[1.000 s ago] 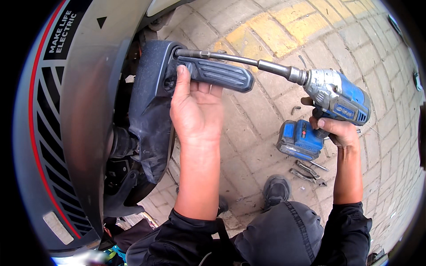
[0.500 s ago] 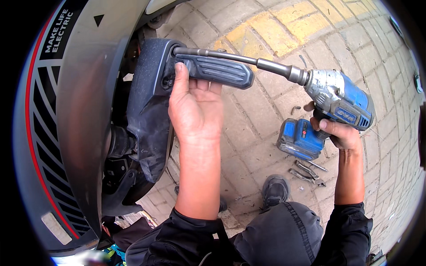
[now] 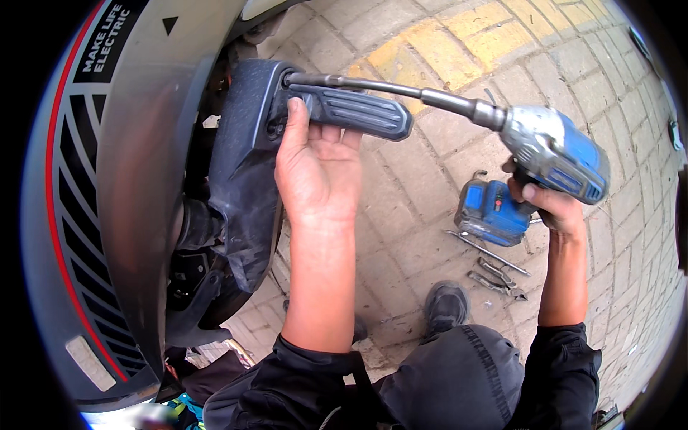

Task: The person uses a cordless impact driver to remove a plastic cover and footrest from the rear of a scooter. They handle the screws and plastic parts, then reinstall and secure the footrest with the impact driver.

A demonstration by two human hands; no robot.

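Observation:
My left hand (image 3: 319, 172) is closed round the underside of a black ribbed footrest (image 3: 362, 113), palm up, with the thumb against its inner end. The footrest sticks out from a dark plastic cover (image 3: 247, 136) on an electric scooter (image 3: 143, 143). In my right hand (image 3: 555, 204) is the grip of a blue and silver cordless impact wrench (image 3: 562, 147). Its long extension bar (image 3: 390, 87) lies just above the footrest, with the tip inside a round recess in the cover. What the tip meets in there is hidden. The blue battery (image 3: 494, 213) hangs below the wrench's grip.
On the paving (image 3: 401, 208) lie pliers (image 3: 498, 279) and a thin metal rod (image 3: 494, 254). A bent metal piece (image 3: 479, 174) shows beside the battery. My shoe (image 3: 446, 308) stands near the pliers. Yellow-painted bricks (image 3: 444, 54) cross the far ground.
The wrench's body has tilted and shifted slightly to the right, its battery moving up and uncovering more of the rod on the ground. My left hand stays on the footrest.

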